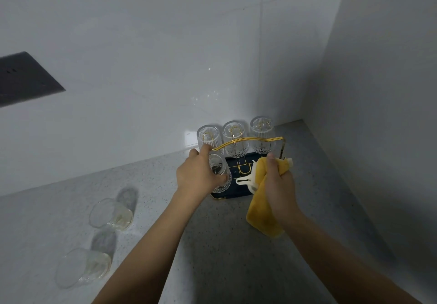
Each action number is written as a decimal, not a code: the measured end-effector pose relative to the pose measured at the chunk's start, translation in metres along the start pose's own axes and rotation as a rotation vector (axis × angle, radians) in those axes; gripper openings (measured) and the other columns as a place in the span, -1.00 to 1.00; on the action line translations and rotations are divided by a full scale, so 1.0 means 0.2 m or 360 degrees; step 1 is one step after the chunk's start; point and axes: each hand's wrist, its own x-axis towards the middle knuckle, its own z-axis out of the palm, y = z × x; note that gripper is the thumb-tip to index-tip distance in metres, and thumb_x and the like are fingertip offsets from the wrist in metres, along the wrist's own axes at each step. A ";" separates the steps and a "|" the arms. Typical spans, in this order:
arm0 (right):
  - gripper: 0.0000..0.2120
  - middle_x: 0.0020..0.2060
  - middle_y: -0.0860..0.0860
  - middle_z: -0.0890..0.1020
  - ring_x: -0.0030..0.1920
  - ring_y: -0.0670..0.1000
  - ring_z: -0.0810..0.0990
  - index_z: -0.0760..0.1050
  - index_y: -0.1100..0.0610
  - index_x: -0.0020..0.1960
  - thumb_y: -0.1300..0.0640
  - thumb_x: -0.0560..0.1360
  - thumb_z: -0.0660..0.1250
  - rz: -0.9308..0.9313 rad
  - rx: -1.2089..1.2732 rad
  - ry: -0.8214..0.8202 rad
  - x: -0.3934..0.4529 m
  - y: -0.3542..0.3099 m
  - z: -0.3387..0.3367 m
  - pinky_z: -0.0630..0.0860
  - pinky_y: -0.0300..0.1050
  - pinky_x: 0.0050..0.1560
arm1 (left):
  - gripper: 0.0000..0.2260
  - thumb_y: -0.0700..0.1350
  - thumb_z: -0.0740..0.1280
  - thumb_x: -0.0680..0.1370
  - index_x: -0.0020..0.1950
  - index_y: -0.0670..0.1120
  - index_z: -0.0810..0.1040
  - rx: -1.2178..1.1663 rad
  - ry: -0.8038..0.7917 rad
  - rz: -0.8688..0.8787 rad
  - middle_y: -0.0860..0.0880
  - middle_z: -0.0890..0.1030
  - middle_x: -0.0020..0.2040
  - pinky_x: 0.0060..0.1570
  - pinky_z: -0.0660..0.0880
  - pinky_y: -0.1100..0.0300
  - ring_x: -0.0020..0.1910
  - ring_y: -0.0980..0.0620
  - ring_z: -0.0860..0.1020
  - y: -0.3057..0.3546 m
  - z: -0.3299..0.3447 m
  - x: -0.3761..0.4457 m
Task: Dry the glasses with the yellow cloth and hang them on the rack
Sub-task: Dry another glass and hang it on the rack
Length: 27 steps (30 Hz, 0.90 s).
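A dark rack tray (238, 191) with gold wire prongs and a gold handle (248, 140) stands in the counter's back corner. Three ribbed glasses (235, 138) hang upside down on its back row. My left hand (201, 173) grips a fourth ribbed glass (221, 173), upside down over the rack's front left spot. My right hand (279, 181) holds the bunched yellow cloth (260, 216) just right of it, above the tray's front edge. Two more glasses stand upright on the counter at the left, one nearer the wall (111, 214) and one nearer me (82, 267).
The grey speckled counter (212, 256) meets white walls behind and to the right. A dark panel (23, 79) sits on the back wall at far left. An empty gold prong (243, 170) shows in the tray's front middle.
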 end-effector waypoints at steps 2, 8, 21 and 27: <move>-0.59 -0.05 0.04 0.50 -0.19 -0.08 0.45 0.39 0.12 0.21 -0.15 0.56 0.07 0.0010 -0.0002 -0.0031 0.00 0.00 0.01 0.31 -0.26 -0.34 | -0.30 0.21 0.47 0.34 0.38 0.04 0.30 0.0009 0.0000 -0.0018 -0.02 0.49 0.21 -0.14 0.43 0.16 0.06 -0.03 0.57 0.00 0.04 0.02; -0.61 -0.16 -0.04 0.45 -0.25 -0.18 0.39 0.38 0.12 0.23 -0.12 0.58 0.06 0.0039 0.0010 -0.0082 -0.01 0.00 0.01 0.27 -0.30 -0.38 | -0.30 0.26 0.46 0.34 0.35 -0.01 0.31 0.0030 0.0011 -0.0046 -0.02 0.49 0.22 -0.15 0.48 0.12 0.08 -0.03 0.57 -0.03 0.14 0.04; -0.58 -0.02 0.02 0.46 -0.23 -0.14 0.38 0.36 0.16 0.29 -0.09 0.59 0.06 0.0027 -0.0037 -0.0117 -0.01 0.03 0.01 0.28 -0.33 -0.33 | -0.30 0.29 0.44 0.34 0.38 0.06 0.34 0.0003 -0.0005 -0.0072 -0.04 0.50 0.20 -0.10 0.53 0.09 0.13 -0.04 0.53 -0.08 0.25 0.04; -0.57 -0.03 0.04 0.45 -0.17 -0.08 0.38 0.35 0.18 0.31 -0.07 0.59 0.06 -0.0004 -0.0004 -0.0126 -0.02 0.04 0.02 0.30 -0.26 -0.24 | -0.24 0.32 0.41 0.36 0.44 0.03 0.27 -0.0043 -0.0021 -0.0063 -0.07 0.46 0.27 -0.02 0.51 0.05 0.23 -0.06 0.47 -0.09 0.26 0.00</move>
